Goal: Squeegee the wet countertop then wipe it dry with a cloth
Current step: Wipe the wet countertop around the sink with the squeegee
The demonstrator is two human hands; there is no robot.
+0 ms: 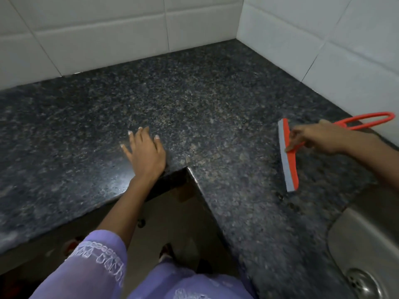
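Dark speckled granite countertop (194,100), L-shaped, running into a corner of white tiled wall (97,29), glistening with fine droplets near the front edge on the left. Orange plastic squeegee (288,156) with grey rubber blade lying across the right-hand stretch, blade edge down on the stone, looped orange handle reaching back toward the wall. Right hand (317,137) closed on the squeegee just behind the blade, fingers pinching the neck of the handle. Left hand (145,152) flat on the counter near the inner corner, fingers spread, palm down. Stainless steel sink (367,244) at lower right, beside the squeegee's end. Lilac embroidered sleeve (97,260) below.
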